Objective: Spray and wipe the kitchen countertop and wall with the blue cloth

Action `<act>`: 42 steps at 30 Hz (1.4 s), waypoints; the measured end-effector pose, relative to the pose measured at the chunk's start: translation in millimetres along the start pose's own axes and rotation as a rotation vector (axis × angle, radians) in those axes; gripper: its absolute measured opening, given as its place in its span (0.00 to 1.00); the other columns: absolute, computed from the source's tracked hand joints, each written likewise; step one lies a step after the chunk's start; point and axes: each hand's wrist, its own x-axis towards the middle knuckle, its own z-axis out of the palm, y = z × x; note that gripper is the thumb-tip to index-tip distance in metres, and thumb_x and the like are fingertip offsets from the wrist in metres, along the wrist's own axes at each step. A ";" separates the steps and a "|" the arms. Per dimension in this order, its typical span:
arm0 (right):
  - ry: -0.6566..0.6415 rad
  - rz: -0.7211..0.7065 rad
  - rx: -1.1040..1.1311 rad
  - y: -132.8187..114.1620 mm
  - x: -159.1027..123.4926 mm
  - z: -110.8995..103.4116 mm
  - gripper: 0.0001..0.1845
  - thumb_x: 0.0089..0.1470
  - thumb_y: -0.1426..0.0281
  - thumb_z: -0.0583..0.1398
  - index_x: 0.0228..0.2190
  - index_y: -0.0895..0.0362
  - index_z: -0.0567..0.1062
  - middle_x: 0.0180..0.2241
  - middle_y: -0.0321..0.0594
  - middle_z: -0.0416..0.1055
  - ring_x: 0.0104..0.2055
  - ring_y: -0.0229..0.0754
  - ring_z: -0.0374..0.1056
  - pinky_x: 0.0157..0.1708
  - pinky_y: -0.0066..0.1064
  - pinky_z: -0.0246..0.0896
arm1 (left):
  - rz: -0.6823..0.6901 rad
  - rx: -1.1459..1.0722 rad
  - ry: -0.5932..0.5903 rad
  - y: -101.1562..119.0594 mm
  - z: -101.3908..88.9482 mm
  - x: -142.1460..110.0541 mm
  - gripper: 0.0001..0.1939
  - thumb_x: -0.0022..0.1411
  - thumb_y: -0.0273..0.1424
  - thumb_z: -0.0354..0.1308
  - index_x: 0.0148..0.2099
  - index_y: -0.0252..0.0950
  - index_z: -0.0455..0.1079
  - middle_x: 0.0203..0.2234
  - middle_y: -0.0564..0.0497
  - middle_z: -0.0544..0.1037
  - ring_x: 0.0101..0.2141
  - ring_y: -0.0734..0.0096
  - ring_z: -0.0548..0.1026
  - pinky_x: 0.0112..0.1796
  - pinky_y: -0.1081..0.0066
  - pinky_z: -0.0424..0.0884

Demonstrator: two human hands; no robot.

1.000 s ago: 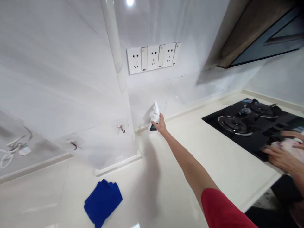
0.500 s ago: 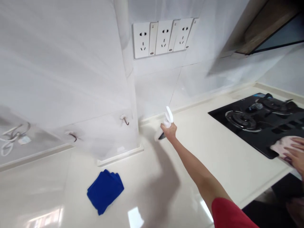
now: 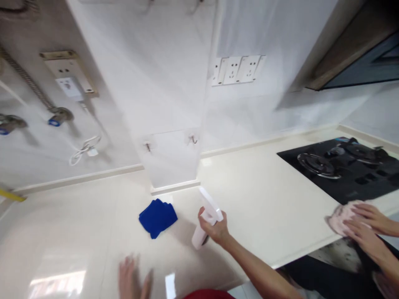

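Note:
My right hand (image 3: 215,226) is wrapped round the neck of a white spray bottle (image 3: 199,236), which it holds tilted above the pale counter (image 3: 249,207). The bottle's trigger head points up and to the left, and a dark label shows in part. My left hand (image 3: 132,278) has come in at the bottom edge, smeared by motion, thumb apart from the fingers and nothing in it. A folded blue cloth (image 3: 158,218) lies on the counter between and beyond my two hands.
At the right, a co-worker's hands (image 3: 363,224) press a pinkish cloth (image 3: 338,220) on the counter's edge by the black gas hob (image 3: 327,166). Wall sockets (image 3: 240,69), hooks (image 3: 192,139), a loose white cable (image 3: 84,150) and a protruding wall corner (image 3: 174,166) stand behind.
My right hand has lifted the spray bottle from the wall and brought it closer to me. My left hand has entered view. The co-worker's cloth has moved off the hob onto the counter edge.

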 end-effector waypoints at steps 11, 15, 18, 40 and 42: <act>-0.469 0.034 0.248 -67.6 -95.8 144.3 0.13 0.46 0.55 0.67 0.27 0.50 0.74 0.24 0.37 0.69 0.25 0.42 0.63 0.25 0.37 0.64 | -0.142 -0.481 -0.202 53.6 -13.7 -20.6 0.36 0.54 0.37 0.62 0.64 0.37 0.61 0.50 0.44 0.80 0.48 0.58 0.80 0.49 0.62 0.77; -0.795 0.044 0.374 -82.0 -103.6 161.9 0.28 0.46 0.55 0.69 0.48 0.47 0.71 0.37 0.41 0.73 0.31 0.44 0.66 0.28 0.37 0.66 | -0.170 -0.542 -0.072 36.1 -28.9 -36.7 0.32 0.54 0.39 0.63 0.61 0.39 0.65 0.45 0.47 0.83 0.42 0.61 0.81 0.44 0.66 0.79; -1.038 0.058 0.471 -96.7 -105.0 172.8 0.47 0.47 0.53 0.68 0.63 0.44 0.56 0.52 0.47 0.69 0.41 0.48 0.70 0.33 0.39 0.67 | -0.206 -0.579 -0.033 28.4 -38.5 -46.1 0.31 0.54 0.41 0.63 0.60 0.39 0.67 0.41 0.48 0.84 0.38 0.63 0.81 0.41 0.66 0.79; -1.578 0.153 0.470 -122.7 -122.8 267.0 0.27 0.51 0.52 0.66 0.49 0.51 0.72 0.35 0.38 0.71 0.25 0.36 0.66 0.30 0.34 0.62 | -0.249 -0.691 0.057 -27.2 -101.1 -68.9 0.34 0.46 0.33 0.67 0.57 0.40 0.70 0.47 0.49 0.82 0.45 0.60 0.80 0.49 0.64 0.76; -1.563 0.166 0.488 -119.3 -124.4 270.0 0.25 0.51 0.52 0.66 0.47 0.52 0.73 0.35 0.37 0.71 0.25 0.35 0.66 0.31 0.33 0.62 | -0.256 -0.703 0.041 -30.3 -103.7 -68.9 0.34 0.46 0.32 0.67 0.58 0.40 0.70 0.46 0.49 0.83 0.44 0.61 0.80 0.49 0.64 0.76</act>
